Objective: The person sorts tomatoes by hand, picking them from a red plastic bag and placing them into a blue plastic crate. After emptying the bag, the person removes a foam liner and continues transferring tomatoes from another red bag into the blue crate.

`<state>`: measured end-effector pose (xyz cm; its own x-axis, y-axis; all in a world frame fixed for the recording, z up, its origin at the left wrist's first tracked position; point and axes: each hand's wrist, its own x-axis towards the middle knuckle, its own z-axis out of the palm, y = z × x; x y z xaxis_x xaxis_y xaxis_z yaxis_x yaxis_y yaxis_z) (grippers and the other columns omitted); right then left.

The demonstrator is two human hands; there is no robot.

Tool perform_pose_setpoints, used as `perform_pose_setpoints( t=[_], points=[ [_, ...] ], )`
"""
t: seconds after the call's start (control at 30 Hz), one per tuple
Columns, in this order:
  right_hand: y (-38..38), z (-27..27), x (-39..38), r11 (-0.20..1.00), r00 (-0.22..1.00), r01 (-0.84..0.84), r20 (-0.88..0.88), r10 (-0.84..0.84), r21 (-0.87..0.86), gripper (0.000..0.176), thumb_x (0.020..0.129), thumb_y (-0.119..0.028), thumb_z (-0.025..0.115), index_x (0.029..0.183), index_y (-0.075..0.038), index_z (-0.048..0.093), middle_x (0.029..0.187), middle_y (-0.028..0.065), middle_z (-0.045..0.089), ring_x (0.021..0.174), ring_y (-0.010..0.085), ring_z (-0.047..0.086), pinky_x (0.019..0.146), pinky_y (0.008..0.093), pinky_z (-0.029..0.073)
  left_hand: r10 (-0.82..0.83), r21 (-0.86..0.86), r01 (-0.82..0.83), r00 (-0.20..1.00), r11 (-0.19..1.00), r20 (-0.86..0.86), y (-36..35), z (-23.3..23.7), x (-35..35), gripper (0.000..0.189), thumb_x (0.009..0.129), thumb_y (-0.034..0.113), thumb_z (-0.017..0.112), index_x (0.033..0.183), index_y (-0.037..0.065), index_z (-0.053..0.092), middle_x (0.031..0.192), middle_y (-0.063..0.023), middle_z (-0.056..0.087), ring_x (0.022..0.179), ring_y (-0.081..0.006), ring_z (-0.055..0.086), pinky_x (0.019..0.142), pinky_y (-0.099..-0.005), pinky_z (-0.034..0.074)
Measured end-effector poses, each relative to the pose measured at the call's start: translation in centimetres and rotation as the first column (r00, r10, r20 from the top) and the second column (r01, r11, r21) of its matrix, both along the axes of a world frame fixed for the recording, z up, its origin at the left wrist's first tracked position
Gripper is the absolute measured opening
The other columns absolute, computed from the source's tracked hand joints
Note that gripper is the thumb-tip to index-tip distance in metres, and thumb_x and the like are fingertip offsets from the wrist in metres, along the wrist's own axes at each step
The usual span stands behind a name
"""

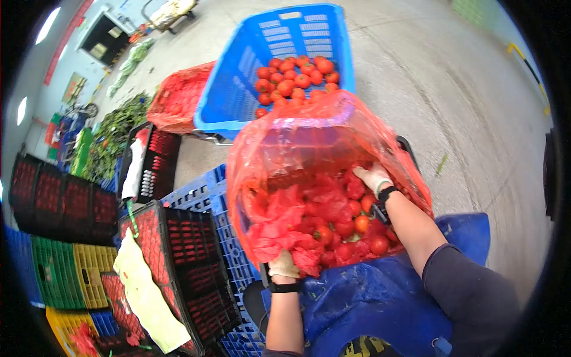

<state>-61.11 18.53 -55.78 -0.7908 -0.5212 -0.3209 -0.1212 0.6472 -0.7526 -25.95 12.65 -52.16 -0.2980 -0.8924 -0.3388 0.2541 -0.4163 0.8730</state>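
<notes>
In front of me a red plastic bag (pixel 324 140) lines a crate, its mouth spread wide. Tomatoes (pixel 361 224) lie inside among crumpled thin red wrappers (pixel 279 220). My left hand (pixel 284 265), in a pale glove, is at the near left edge, closed on the bunched red wrappers, its fingertips hidden. My right hand (pixel 373 177), also gloved, reaches into the right side of the bag. Its fingers are bent against a red wrapper above the tomatoes. Just beyond the bag, a blue crate (pixel 238 65) holds several bare tomatoes (pixel 291 80).
Stacked black crates (pixel 199 262) with red contents stand at left, a pale yellow cloth (pixel 146 291) over one. A blue pallet (pixel 235 262) lies beneath. Farther off are another red bag (pixel 181 98), green plants (pixel 122 131) and a cart (pixel 169 13). Concrete floor (pixel 452 107) stretches right.
</notes>
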Motion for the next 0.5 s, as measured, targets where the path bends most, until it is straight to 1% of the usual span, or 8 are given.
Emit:
perform_pose_setpoints(
  t=[0.03,0.07,0.13,0.2,0.27,0.37,0.43,0.5],
  points=[
    [-0.7,0.4,0.5,0.987,0.998,-0.018,-0.062,0.028,0.160,0.064,0.076,-0.047,0.066,0.121,-0.002,0.058,0.133,0.0248,0.049,0.121,0.0361,0.050,0.100,0.0408,0.042,0.031,-0.025,-0.031,0.999,0.999,0.005,0.1,-0.4,0.1,0.034,0.095,0.013,0.048,0.129,0.008,0.050,0.126,-0.0112,0.057,0.114,-0.0290,0.055,0.098,-0.0430,0.047],
    [-0.9,1.3,1.4,0.948,0.991,-0.020,-0.121,0.062,0.319,0.062,0.076,-0.049,0.067,0.120,-0.006,0.060,0.139,0.0239,0.044,0.122,0.0351,0.050,0.101,0.0412,0.042,-0.058,-0.202,0.139,0.931,0.969,0.360,0.2,-1.2,0.7,0.033,0.095,0.015,0.047,0.127,0.007,0.051,0.126,-0.0114,0.057,0.116,-0.0289,0.054,0.100,-0.0417,0.043],
    [-1.6,3.7,4.5,0.856,0.944,-0.076,-0.240,0.227,0.511,0.050,0.079,-0.040,0.065,0.120,-0.012,0.062,0.141,0.0237,0.041,0.122,0.0372,0.049,0.101,0.0430,0.042,-0.010,-0.259,0.565,0.428,0.783,0.904,0.8,-2.5,1.2,0.033,0.096,0.019,0.044,0.124,0.004,0.053,0.126,-0.0117,0.056,0.119,-0.0289,0.051,0.105,-0.0390,0.037],
    [-1.3,1.4,5.3,0.842,0.872,-0.214,-0.291,0.393,0.496,0.032,0.086,-0.025,0.055,0.114,-0.012,0.065,0.130,0.0211,0.051,0.112,0.0377,0.055,0.091,0.0455,0.047,0.016,-0.445,0.526,0.632,0.724,0.775,1.1,-6.0,-0.2,0.032,0.093,0.018,0.048,0.122,0.006,0.057,0.125,-0.0139,0.058,0.118,-0.0303,0.051,0.103,-0.0402,0.039],
    [-2.1,-0.5,7.0,0.742,0.687,-0.565,-0.292,0.665,0.361,0.038,0.085,-0.032,0.058,0.113,-0.007,0.063,0.126,0.0229,0.053,0.109,0.0394,0.054,0.090,0.0453,0.046,0.053,-0.061,0.874,0.040,0.483,0.998,1.0,-0.3,-2.1,0.035,0.095,0.022,0.044,0.125,0.008,0.055,0.130,-0.0112,0.055,0.122,-0.0280,0.049,0.106,-0.0393,0.036],
    [-3.3,2.7,12.5,0.817,0.815,-0.576,-0.098,0.571,-0.033,0.052,0.079,-0.046,0.063,0.109,-0.003,0.060,0.123,0.0241,0.054,0.111,0.0409,0.052,0.095,0.0443,0.042,-0.101,-0.287,0.567,0.555,0.772,0.826,1.7,-5.6,-1.8,0.049,0.090,0.017,0.054,0.136,0.006,0.042,0.135,-0.0146,0.052,0.125,-0.0297,0.048,0.105,-0.0354,0.037],
    [-3.8,0.4,14.7,0.668,0.640,-0.731,-0.197,0.742,0.142,0.043,0.081,-0.041,0.058,0.108,-0.007,0.064,0.122,0.0250,0.055,0.113,0.0397,0.053,0.094,0.0440,0.043,-0.168,-0.109,0.464,0.516,0.879,0.840,2.1,-3.2,-2.1,0.059,0.087,0.017,0.059,0.140,0.005,0.037,0.134,-0.0174,0.052,0.126,-0.0305,0.048,0.104,-0.0350,0.037],
    [-4.3,8.5,16.6,0.547,0.597,-0.738,0.003,0.803,0.394,0.037,0.082,-0.037,0.054,0.105,-0.010,0.067,0.107,0.0223,0.064,0.102,0.0384,0.060,0.085,0.0428,0.048,-0.259,0.091,0.328,0.518,0.940,0.815,2.6,1.3,-3.4,0.063,0.084,0.013,0.060,0.141,0.003,0.035,0.136,-0.0207,0.049,0.127,-0.0310,0.048,0.104,-0.0343,0.038]
  ],
)
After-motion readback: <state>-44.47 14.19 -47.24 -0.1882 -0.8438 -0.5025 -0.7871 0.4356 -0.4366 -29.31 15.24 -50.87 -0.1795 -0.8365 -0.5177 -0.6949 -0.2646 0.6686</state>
